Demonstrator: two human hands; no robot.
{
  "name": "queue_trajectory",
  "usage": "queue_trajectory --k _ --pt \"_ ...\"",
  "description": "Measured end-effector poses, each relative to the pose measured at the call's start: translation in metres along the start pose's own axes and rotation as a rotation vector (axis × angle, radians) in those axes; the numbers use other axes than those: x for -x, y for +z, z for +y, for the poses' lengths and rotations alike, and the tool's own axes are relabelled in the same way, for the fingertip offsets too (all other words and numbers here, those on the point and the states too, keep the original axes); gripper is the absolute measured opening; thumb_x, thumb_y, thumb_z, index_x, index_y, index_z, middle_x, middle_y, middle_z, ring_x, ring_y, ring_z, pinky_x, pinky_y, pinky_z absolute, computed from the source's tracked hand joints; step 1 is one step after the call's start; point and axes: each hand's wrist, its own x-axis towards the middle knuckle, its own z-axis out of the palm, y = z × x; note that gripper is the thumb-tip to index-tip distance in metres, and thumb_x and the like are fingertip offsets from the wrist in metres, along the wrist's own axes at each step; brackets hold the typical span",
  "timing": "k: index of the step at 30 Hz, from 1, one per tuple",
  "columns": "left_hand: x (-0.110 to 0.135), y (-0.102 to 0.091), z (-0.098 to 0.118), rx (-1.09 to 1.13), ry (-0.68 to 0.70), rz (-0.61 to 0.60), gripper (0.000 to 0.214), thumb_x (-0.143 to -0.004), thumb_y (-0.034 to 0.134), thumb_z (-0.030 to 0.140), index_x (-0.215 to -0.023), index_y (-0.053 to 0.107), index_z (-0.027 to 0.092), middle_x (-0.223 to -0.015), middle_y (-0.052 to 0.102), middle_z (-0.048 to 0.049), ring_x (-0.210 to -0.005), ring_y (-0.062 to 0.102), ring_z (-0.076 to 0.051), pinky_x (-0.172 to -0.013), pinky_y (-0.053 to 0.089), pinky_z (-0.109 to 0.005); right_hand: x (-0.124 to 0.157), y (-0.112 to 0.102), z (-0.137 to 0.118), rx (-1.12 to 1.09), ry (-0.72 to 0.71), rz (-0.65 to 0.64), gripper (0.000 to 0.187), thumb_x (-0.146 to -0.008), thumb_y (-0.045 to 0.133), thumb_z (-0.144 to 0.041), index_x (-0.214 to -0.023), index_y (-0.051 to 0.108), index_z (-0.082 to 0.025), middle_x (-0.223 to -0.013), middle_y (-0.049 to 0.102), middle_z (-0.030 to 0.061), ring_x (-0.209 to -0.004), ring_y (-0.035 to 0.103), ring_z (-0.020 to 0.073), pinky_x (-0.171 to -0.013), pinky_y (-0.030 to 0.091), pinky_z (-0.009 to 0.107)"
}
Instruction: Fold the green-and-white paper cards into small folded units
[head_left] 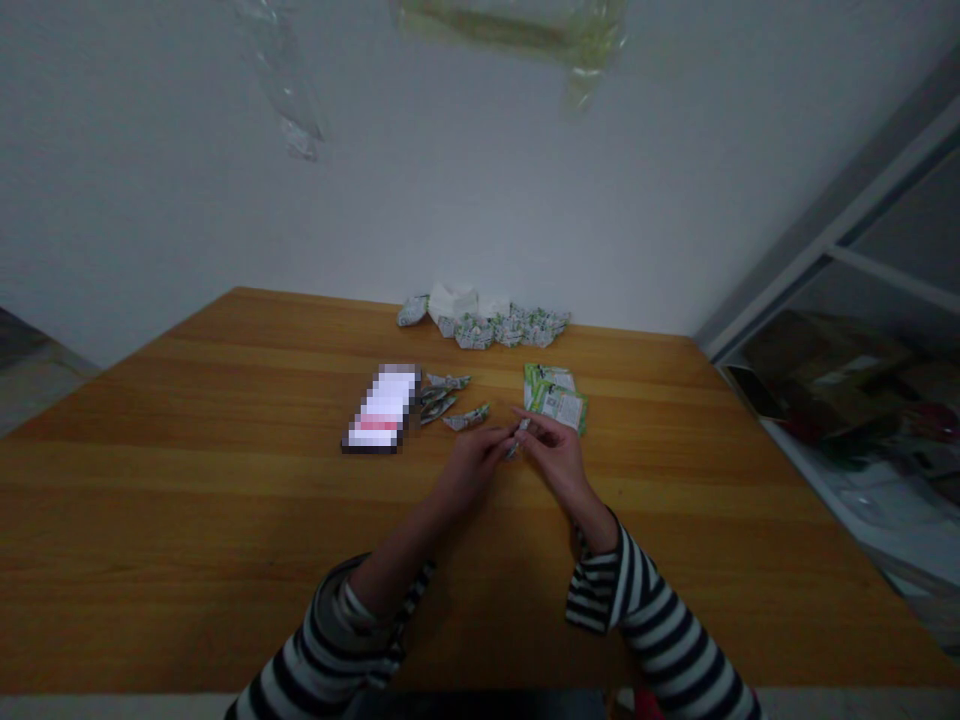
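Near the middle of the wooden table, my left hand [474, 462] and my right hand [557, 452] meet over a small folded piece of printed paper [514, 450]. Both hands pinch it between the fingertips, which hide most of it. Just beyond my right hand lie flat green-and-white printed papers [559, 403], partly overlapping. Ahead of my left hand is a narrow folded paper piece [466, 418]. Several similar folded pieces [442, 393] lie to its left, close to the phone.
A phone [382, 408] with a lit, pixelated screen lies left of the folded pieces. Crumpled printed papers [510, 326] and white tissue [453, 301] sit along the table's [225, 480] back edge, by the wall. Shelving with boxes [825, 350] stands at the right.
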Motion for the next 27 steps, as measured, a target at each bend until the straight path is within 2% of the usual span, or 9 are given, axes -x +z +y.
queue_trajectory --k 4,8,12,16,19,21,23,27 --pt "0.001 0.004 -0.002 0.017 0.004 -0.023 0.024 -0.088 0.052 0.032 -0.094 0.072 0.02 -0.089 0.071 -0.0065 -0.081 0.062 -0.022 -0.078 0.045 -0.03 -0.001 -0.002 0.004 0.089 -0.067 0.001 0.037 -0.076 0.07 -0.035 -0.111 0.072 -0.022 -0.07 0.062 -0.0022 -0.064 0.054 0.0131 -0.062 0.047 0.025" --pt "0.003 0.008 -0.005 0.019 0.005 -0.022 0.022 -0.085 0.056 0.027 -0.103 0.065 0.02 -0.09 0.068 -0.0047 -0.077 0.061 -0.019 -0.072 0.045 -0.027 0.003 -0.001 0.003 0.302 -0.225 -0.05 0.037 -0.08 0.066 -0.029 -0.116 0.07 -0.023 -0.066 0.056 -0.0026 -0.062 0.05 0.0126 -0.061 0.045 0.024" --pt "0.003 0.008 -0.01 0.018 -0.019 0.081 0.021 -0.083 0.056 0.024 -0.101 0.065 0.019 -0.089 0.069 -0.0046 -0.079 0.062 -0.019 -0.075 0.047 -0.028 0.009 0.002 0.003 0.494 -0.299 -0.066 0.038 -0.084 0.061 -0.026 -0.121 0.066 -0.027 -0.076 0.069 0.0011 -0.063 0.056 0.0142 -0.065 0.048 0.026" --pt "0.0 0.004 -0.012 0.296 -0.132 0.222 0.024 -0.08 0.061 0.029 -0.1 0.069 0.018 -0.102 0.07 -0.007 -0.094 0.064 -0.022 -0.082 0.049 -0.031 0.011 0.004 0.009 0.375 -0.289 0.013 0.028 -0.083 0.06 -0.02 -0.106 0.074 -0.026 -0.088 0.075 0.0035 -0.07 0.065 0.0166 -0.067 0.051 0.028" --pt "-0.002 0.002 -0.009 0.526 -0.261 0.209 0.03 -0.072 0.071 0.031 -0.098 0.072 0.016 -0.1 0.072 -0.0078 -0.092 0.066 -0.023 -0.081 0.051 -0.033 0.007 0.004 0.013 0.282 -0.222 0.053 0.022 -0.079 0.061 -0.017 -0.091 0.078 -0.024 -0.08 0.075 0.0032 -0.069 0.065 0.0167 -0.064 0.051 0.027" --pt "-0.003 0.002 -0.006 0.624 -0.33 0.184 0.034 -0.068 0.075 0.032 -0.098 0.073 0.016 -0.1 0.073 -0.0078 -0.092 0.067 -0.024 -0.084 0.051 -0.034 0.005 0.003 0.012 0.252 -0.185 0.075 0.021 -0.079 0.06 -0.016 -0.088 0.078 -0.022 -0.079 0.075 0.0034 -0.069 0.065 0.0165 -0.065 0.051 0.027" --pt "-0.003 0.001 -0.003 0.659 -0.373 0.212 0.035 -0.068 0.077 0.036 -0.097 0.073 0.016 -0.097 0.074 -0.0075 -0.089 0.068 -0.022 -0.083 0.051 -0.034 0.004 0.002 0.01 0.242 -0.18 0.049 0.022 -0.079 0.059 -0.015 -0.088 0.077 -0.022 -0.081 0.074 0.0039 -0.072 0.065 0.0163 -0.067 0.05 0.027" --pt "-0.004 -0.001 -0.005 0.572 -0.363 0.372 0.047 -0.062 0.082 0.04 -0.101 0.068 0.016 -0.079 0.074 -0.0041 -0.074 0.069 -0.02 -0.072 0.053 -0.03 0.006 0.005 0.001 0.179 -0.192 -0.092 0.019 -0.082 0.058 -0.017 -0.089 0.075 -0.022 -0.079 0.07 0.0026 -0.075 0.063 0.0154 -0.07 0.049 0.026"
